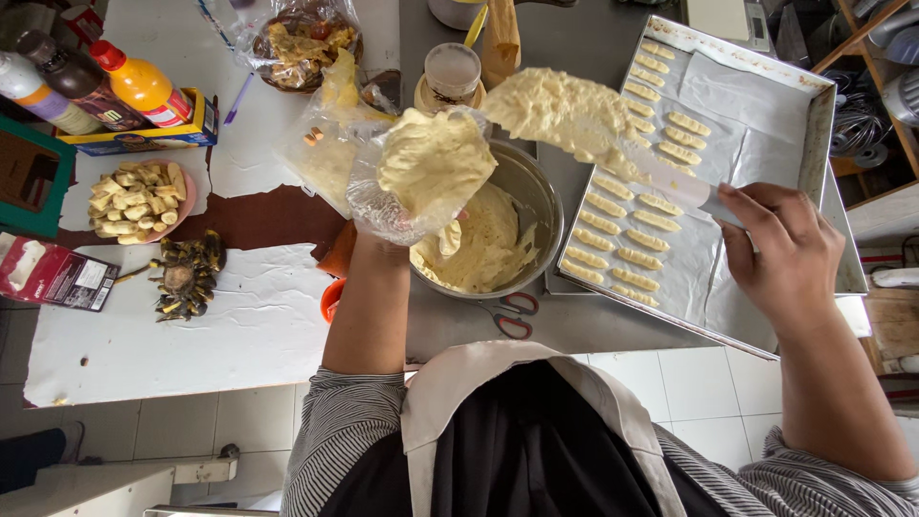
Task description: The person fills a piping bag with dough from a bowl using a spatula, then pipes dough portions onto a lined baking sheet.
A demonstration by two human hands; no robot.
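left hand (388,244): grips clear plastic piping bag (421,177) of pale dough, above round steel bowl (522,206)
right hand (785,254): grips white scraper (661,172) loaded with dough, over rectangular metal baking tray (814,144)

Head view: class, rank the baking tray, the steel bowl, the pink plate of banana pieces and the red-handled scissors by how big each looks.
Largest to smallest:
1. baking tray
2. steel bowl
3. pink plate
4. scissors, partly hidden by the bowl, so its place after the plate is unsure.
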